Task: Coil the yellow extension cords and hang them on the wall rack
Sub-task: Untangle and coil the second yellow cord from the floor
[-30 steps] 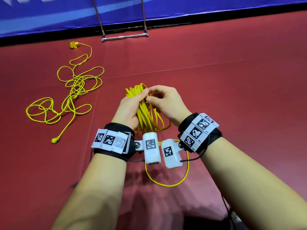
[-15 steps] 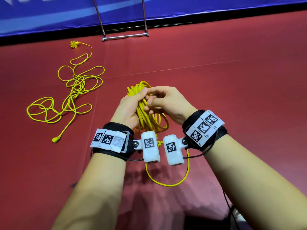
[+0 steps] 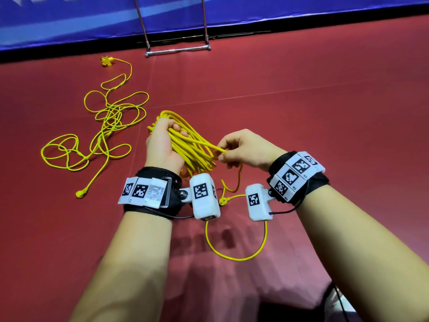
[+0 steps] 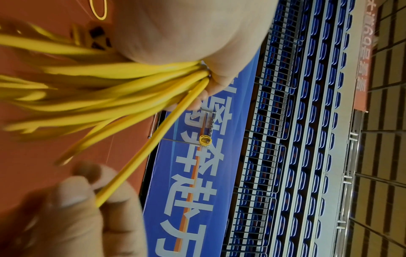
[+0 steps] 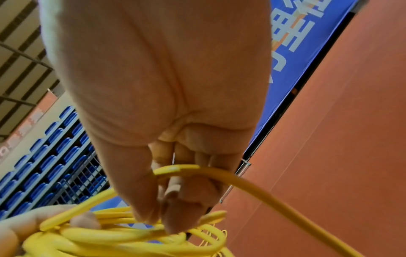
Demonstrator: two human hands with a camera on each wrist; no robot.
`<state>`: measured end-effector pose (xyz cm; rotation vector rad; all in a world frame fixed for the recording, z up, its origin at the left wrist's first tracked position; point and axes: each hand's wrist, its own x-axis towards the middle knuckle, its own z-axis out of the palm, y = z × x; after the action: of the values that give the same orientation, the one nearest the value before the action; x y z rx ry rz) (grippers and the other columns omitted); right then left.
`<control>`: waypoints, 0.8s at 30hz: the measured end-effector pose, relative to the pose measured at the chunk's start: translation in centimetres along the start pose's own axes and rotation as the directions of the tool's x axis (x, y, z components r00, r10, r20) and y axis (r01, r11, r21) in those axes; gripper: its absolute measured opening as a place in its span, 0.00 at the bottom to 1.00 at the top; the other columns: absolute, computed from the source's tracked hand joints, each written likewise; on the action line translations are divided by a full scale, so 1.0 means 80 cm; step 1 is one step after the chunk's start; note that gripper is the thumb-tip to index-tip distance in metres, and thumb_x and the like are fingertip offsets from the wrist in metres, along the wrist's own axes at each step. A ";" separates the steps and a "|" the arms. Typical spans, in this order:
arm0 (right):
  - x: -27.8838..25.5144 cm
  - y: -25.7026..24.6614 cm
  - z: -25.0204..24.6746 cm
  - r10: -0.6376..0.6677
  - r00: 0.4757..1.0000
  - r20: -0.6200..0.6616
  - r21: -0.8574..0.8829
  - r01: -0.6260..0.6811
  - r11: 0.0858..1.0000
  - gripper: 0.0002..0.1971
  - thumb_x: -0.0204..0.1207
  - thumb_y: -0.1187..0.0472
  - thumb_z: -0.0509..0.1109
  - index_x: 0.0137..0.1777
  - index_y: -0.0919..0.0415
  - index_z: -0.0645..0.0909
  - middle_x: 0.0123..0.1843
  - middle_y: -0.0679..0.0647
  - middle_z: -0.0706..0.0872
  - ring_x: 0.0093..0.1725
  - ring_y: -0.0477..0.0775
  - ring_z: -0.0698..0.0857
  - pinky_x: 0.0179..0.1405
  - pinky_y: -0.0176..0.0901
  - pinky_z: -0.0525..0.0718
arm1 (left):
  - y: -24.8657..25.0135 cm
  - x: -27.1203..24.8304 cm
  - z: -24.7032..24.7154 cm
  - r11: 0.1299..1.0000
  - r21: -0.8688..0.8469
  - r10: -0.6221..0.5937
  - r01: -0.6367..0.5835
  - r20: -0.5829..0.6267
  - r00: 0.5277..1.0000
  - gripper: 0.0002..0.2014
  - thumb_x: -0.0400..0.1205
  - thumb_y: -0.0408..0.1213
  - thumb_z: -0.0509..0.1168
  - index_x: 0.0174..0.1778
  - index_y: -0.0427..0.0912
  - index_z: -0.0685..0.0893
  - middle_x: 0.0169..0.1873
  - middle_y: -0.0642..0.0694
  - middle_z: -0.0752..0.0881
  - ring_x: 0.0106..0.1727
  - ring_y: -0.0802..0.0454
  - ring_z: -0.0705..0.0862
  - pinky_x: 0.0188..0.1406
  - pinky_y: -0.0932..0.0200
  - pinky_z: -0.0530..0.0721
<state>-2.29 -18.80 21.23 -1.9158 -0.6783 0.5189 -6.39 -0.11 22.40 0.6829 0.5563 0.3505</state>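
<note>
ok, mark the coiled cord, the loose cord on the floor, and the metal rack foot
coiled cord point(image 3: 190, 145), head view, on the bundled strands beside the left palm
loose cord point(image 3: 109, 126), head view, on the tangled middle loops
metal rack foot point(image 3: 178, 50), head view, on the horizontal bar

Red floor point(image 3: 301, 112), blue banner point(image 3: 69, 22)

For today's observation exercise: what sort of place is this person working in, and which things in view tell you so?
Most likely an indoor sports hall or arena. Rows of blue stadium seats rise behind a blue banner with large white characters, and the red sports floor runs up to it.
</note>
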 end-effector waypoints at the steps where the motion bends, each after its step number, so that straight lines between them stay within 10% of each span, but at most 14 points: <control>1: 0.001 0.005 -0.001 0.004 1.000 -0.007 -0.027 -0.004 1.000 0.02 0.74 0.73 0.73 0.45 0.70 0.86 0.31 0.57 0.84 0.31 0.54 0.83 0.28 0.38 0.79 | 0.002 0.001 0.000 1.000 -0.019 0.010 -0.010 0.001 1.000 0.09 0.76 0.29 0.62 0.31 0.42 0.73 0.25 0.49 0.74 0.22 0.51 0.75 0.29 0.59 0.77; 8: 0.005 0.067 -0.017 0.099 0.985 -0.140 -0.238 -0.131 0.962 0.08 0.78 0.67 0.66 0.42 0.57 0.86 0.27 0.53 0.87 0.27 0.50 0.82 0.34 0.39 0.79 | 0.038 0.001 -0.002 0.985 -0.166 0.045 -0.040 0.025 0.999 0.13 0.79 0.32 0.60 0.28 0.45 0.68 0.23 0.53 0.71 0.21 0.55 0.70 0.27 0.62 0.72; 17: -0.010 0.089 -0.016 0.302 0.945 -0.126 -0.011 -0.305 0.952 0.30 0.80 0.33 0.59 0.45 0.58 0.90 0.26 0.54 0.65 0.26 0.54 0.68 0.29 0.41 0.73 | 0.075 0.000 -0.018 0.984 -0.124 0.129 -0.131 -0.021 0.991 0.16 0.81 0.32 0.63 0.28 0.46 0.69 0.23 0.54 0.71 0.21 0.55 0.69 0.27 0.62 0.71; 24: -0.005 0.085 -0.026 0.131 0.953 -0.274 -0.406 -0.238 0.882 0.09 0.73 0.47 0.77 0.35 0.48 0.86 0.30 0.47 0.81 0.35 0.50 0.79 0.38 0.43 0.74 | 0.057 -0.004 -0.016 0.983 0.106 0.148 -0.148 0.006 0.989 0.14 0.81 0.30 0.64 0.29 0.44 0.72 0.21 0.52 0.71 0.19 0.55 0.70 0.25 0.63 0.71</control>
<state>0.25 -22.78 15.94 -2.4378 -0.4792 0.2544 -7.99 3.66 24.75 0.8296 0.5299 0.4627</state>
